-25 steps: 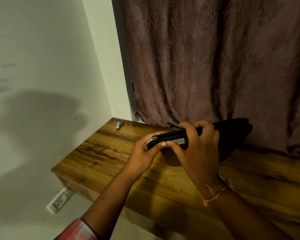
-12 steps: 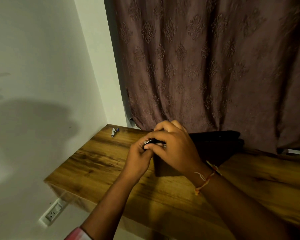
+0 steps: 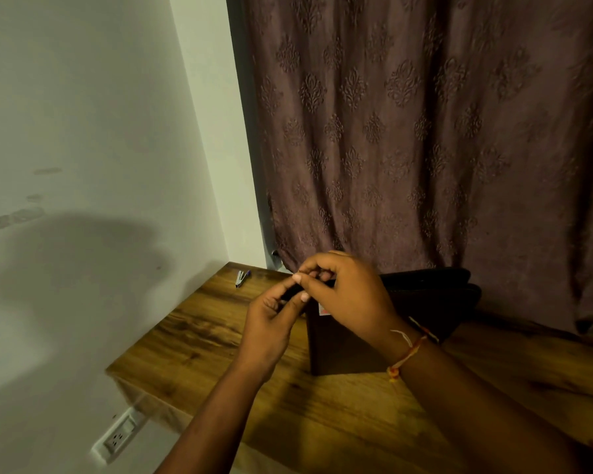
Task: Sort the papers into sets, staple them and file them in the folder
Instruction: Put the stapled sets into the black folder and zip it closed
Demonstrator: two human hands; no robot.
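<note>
1. Nearest: wooden table [image 3: 322,422], bare grain under my forearms. No papers in view anywhere.
2. My left hand [image 3: 274,323]: fingers curled round the near corner of the black folder [image 3: 428,295], gripping it.
3. My right hand [image 3: 350,299], thread band [image 3: 408,350] at the wrist: thumb and fingertips pinch at that same corner. Whether they are on a zip pull, I cannot tell.
4. Folder: lower edge seemingly on the table, just before the curtain [image 3: 425,131]. It looks closed.
5. Far corner: stapler [image 3: 242,278], lying untouched, well apart from both hands.

Status, my judgement: the folder is only being opened. Sorting, stapling and filing are all outstanding.
</note>
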